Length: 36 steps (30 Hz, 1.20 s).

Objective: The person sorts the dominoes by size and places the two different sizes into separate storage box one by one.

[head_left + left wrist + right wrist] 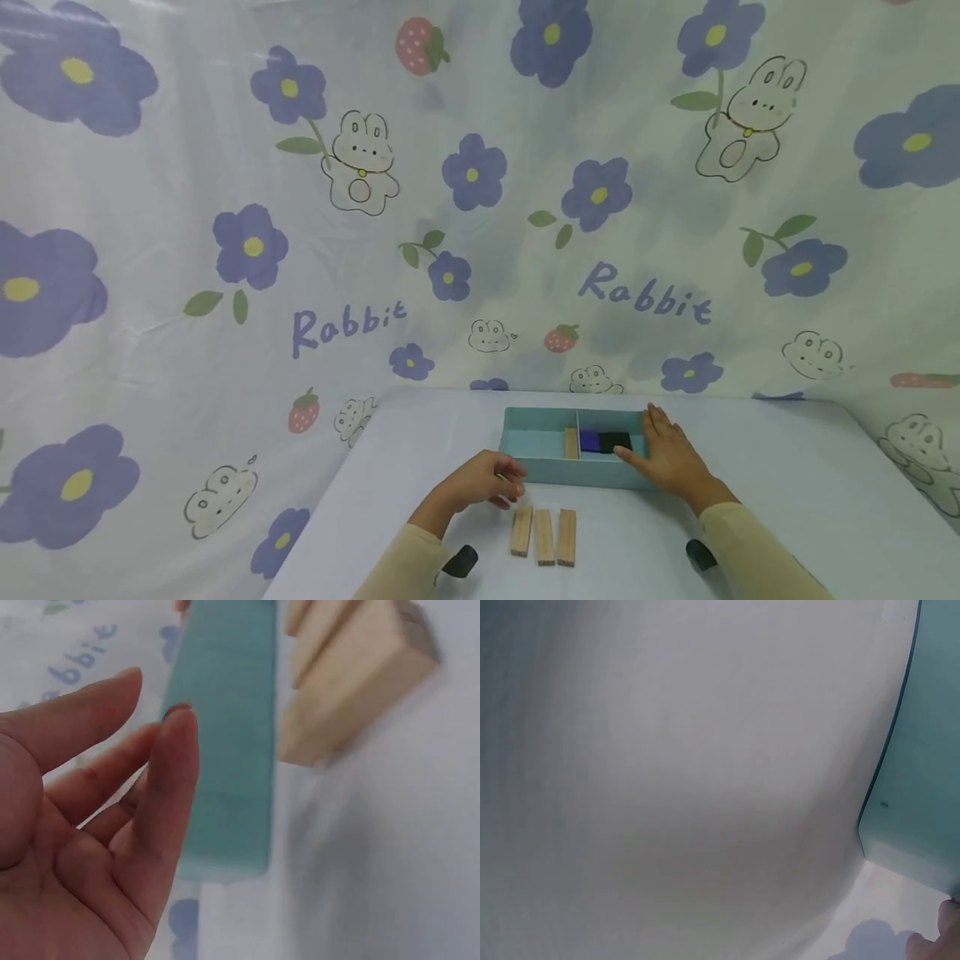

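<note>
A teal divided box point(555, 472) sits on the white table. My right hand point(675, 458) rests on its right end with the fingers extended and the thumb over the front side. Near the front left corner hovers my left hand point(478, 482), its fingers loosely bent and nothing between them in the left wrist view. One wooden block point(571, 443) lies in the left compartment against the divider. A purple piece point(590, 442) and a black piece point(616, 442) lie side by side in the right compartment. Only fingertips point(937, 937) of the right hand show in the right wrist view.
Three wooden blocks point(545, 537) lie in a row on the table point(637, 542) in front of the box, just right of the left hand. A patterned curtain point(525, 250) with flowers and rabbits hangs behind the table's far edge.
</note>
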Each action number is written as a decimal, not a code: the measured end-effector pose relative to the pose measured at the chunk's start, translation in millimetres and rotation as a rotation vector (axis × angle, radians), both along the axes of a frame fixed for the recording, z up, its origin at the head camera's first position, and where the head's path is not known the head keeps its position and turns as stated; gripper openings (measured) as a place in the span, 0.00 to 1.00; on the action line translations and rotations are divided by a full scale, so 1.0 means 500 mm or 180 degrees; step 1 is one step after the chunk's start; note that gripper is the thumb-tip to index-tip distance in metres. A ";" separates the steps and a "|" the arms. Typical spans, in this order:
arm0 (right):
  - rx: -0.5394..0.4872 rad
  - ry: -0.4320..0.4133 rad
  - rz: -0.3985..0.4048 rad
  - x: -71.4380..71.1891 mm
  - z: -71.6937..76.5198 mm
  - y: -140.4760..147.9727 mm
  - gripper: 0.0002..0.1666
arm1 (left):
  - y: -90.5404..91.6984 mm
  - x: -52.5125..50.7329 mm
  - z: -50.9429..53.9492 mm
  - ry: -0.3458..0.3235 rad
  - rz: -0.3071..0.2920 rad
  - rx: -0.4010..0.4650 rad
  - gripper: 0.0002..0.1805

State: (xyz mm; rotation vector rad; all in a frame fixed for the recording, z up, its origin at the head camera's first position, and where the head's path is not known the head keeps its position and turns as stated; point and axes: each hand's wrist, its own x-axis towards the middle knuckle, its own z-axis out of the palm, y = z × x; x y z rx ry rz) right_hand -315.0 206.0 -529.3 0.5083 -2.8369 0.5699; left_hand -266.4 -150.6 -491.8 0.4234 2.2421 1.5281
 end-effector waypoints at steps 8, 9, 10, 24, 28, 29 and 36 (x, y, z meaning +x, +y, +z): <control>0.0014 -0.0031 -0.0004 -0.003 -0.001 0.000 0.64 | -0.011 0.026 -0.049 0.0001 0.0144 -0.0291 0.20; 0.0002 -0.0027 0.0005 -0.004 0.000 -0.001 0.64 | -0.012 0.029 -0.055 0.0005 0.0178 -0.0332 0.21; -0.0014 -0.0023 0.0015 -0.004 0.000 -0.002 0.64 | -0.012 0.031 -0.061 -0.0003 0.0211 -0.0369 0.21; -0.0052 0.0002 -0.0015 0.002 -0.002 -0.005 0.63 | -0.002 0.069 -0.074 0.0406 0.0089 -0.0912 0.30; -0.0039 -0.0022 -0.0043 0.005 -0.006 -0.006 0.64 | -0.005 0.075 -0.075 0.0474 0.0030 -0.0860 0.31; -0.0025 -0.0025 -0.0042 0.005 -0.007 -0.006 0.64 | -0.005 0.076 -0.074 0.0491 0.0016 -0.0858 0.31; -0.0028 -0.0001 -0.0013 0.002 0.000 -0.002 0.63 | -0.008 0.070 -0.068 0.0383 0.0009 -0.0580 0.34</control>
